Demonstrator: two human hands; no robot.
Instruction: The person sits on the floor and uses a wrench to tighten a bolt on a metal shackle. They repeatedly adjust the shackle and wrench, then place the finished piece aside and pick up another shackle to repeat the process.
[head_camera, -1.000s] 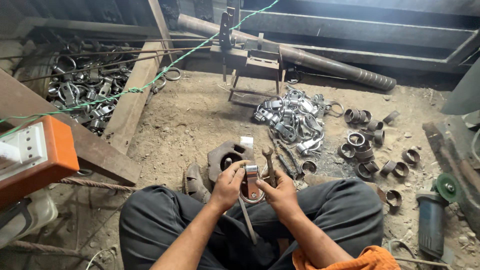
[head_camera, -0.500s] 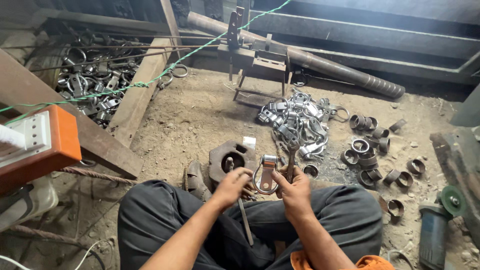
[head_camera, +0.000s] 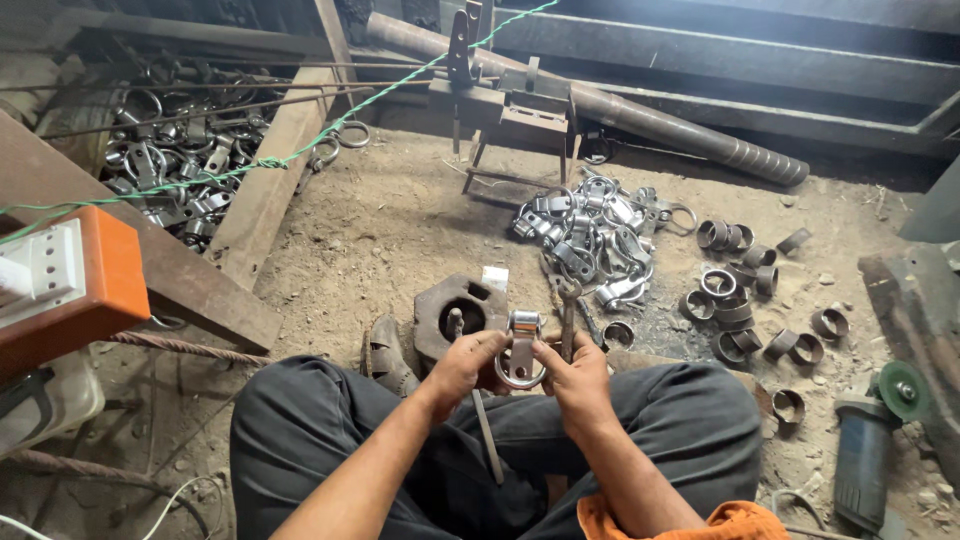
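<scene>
Both hands closed on a metal ring clamp (head_camera: 521, 357) held over the lap: left hand (head_camera: 462, 366) pinches one side, right hand (head_camera: 577, 375) the other. Best kept level w/ steady grip (clamp pile (head_camera: 590, 240) lies ahead).

Centre: we held a metal clamp (head_camera: 522, 352) between our left hand (head_camera: 462, 366) and right hand (head_camera: 578, 375), above our lap.
Just ahead: a heavy block (head_camera: 455, 312) sat on the floor (head_camera: 380, 230), touching our left hand's far side.
Ahead right: a clamp pile (head_camera: 590, 240) lay beyond the block; loose rings (head_camera: 745, 290) lay right of that pile.
Far left: another clamp heap (head_camera: 165, 175) lay behind a plank (head_camera: 270, 190).
Far right: a grinder (head_camera: 865, 455) lay beside our right knee.
Behind: a pipe (head_camera: 640, 110) ran across.
</scene>
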